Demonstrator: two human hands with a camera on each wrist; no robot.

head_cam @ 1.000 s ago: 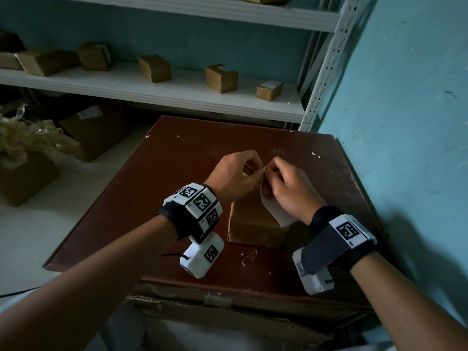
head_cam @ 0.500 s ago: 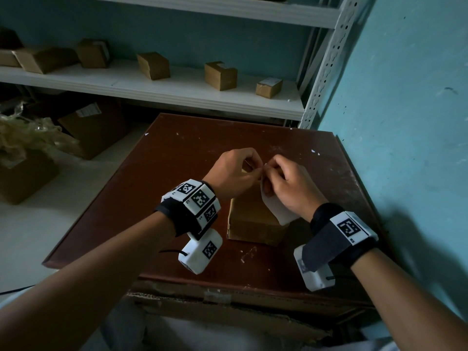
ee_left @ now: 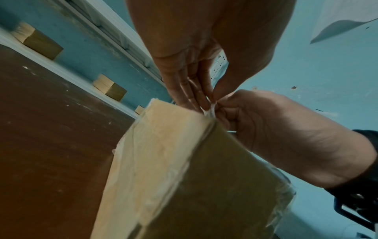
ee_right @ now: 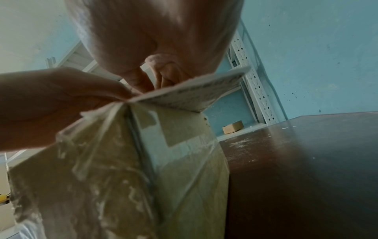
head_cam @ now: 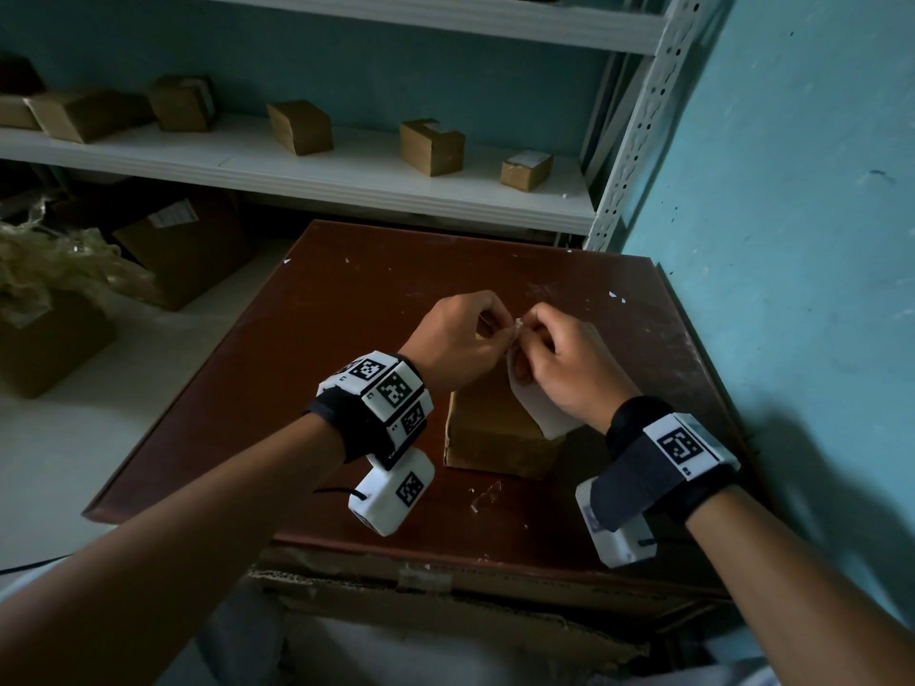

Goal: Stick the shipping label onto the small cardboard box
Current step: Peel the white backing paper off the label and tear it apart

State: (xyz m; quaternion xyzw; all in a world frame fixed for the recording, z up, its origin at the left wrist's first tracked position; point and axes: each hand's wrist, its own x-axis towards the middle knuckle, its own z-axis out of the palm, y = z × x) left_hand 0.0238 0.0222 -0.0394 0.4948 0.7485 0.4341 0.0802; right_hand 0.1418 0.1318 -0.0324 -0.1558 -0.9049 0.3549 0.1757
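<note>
**Operator:** Which step is in hand, and where are the parts?

**Technician:** The peeling step, by my judgement. The box [head_cam: 495, 428] is standing on the desk [head_cam: 346, 309], toward its near edge and nearer the right side than the left. The label [head_cam: 537, 413] is hanging above the right half of the box top, not yet stuck down. The left hand [head_cam: 455, 339] is pinching one corner of the label between thumb and fingertips [ee_left: 204, 103]. The right hand [head_cam: 564, 368] is pinching the same corner from the other side, with the rest of the sheet trailing under its palm toward the near edge of the desk.

**Operator:** Are the face and the backing separating?

**Technician:** The right wrist view is showing the label [ee_right: 190, 95] fanning away from a thin translucent strip at the pinch. Whether that strip is backing or tape I cannot tell.

**Operator:** What is the next move calling for?

**Technician:** Probably a slow pull apart of the two hands, keeping the sticky face off the fingers. After that, the label is needing alignment over a flat face of the box [ee_right: 131, 169]. Note that this face is looking wrinkled with old tape, so firm pressing from one edge outward is advisable.
</note>
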